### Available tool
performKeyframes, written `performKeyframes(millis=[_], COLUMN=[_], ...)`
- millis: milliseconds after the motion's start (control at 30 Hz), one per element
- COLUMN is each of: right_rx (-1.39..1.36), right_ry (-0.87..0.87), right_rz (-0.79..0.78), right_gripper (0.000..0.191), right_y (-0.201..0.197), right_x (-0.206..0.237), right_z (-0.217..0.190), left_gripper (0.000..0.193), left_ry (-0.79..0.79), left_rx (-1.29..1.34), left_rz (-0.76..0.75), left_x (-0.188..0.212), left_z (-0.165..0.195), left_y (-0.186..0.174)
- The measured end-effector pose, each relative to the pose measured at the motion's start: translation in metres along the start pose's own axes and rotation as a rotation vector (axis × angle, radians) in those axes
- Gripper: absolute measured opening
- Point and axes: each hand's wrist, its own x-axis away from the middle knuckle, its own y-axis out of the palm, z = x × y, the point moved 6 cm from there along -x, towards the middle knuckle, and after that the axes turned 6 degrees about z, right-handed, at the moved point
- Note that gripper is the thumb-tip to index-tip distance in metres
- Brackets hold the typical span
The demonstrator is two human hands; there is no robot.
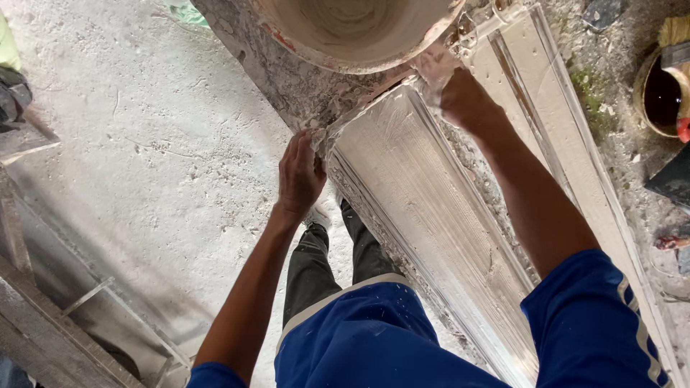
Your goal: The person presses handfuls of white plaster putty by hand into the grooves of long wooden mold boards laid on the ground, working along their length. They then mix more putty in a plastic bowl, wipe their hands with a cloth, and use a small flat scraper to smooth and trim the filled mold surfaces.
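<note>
1. My left hand (300, 172), arm extended, fingers curled, grips the near corner of the wet plaster moulding (424, 215) on the tabletop (280, 72).
2. My right hand (460, 97), plaster-coated, closes on the far corner.
3. Beyond them sits a plaster bucket (352, 32).

1. The long moulding (431, 215) in the middle of the frame looks like wet plaster: pale, streaked, slightly glossy.
2. The bowl (352, 32) at the top centre is coated with chalky, matt plaster, with red showing at its rim.
3. The bench (280, 72) under it is rough and crusted with dried splatter.
4. The floor (144, 144) at the upper left is dusty, gritty and matt.
5. The shirt (374, 338) at the bottom is smooth blue cloth, speckled white.
</note>
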Motion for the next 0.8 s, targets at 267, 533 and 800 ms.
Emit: performKeyframes(millis=[267,533,800], right_rx=[0.223,0.145,0.284], right_ry=[-0.322,-0.395,-0.526], right_rz=[0.065,-0.06,0.173], right_gripper=[0.017,0.029,0.037], right_y=[0.013,-0.014,-0.004], right_x=[0.016,0.049,-0.008], right_z=[0.0,-0.014,-0.015], left_gripper=[0.036,0.03,0.043], left_ry=[-0.135,0.006,-0.012], left_rx=[-0.071,0.06,-0.008], left_rz=[0.003,-0.027,0.167], left_x=[0.055,0.085,0.036], left_z=[-0.031,-0.007,-0.041], left_y=[0.045,0.057,0.03])
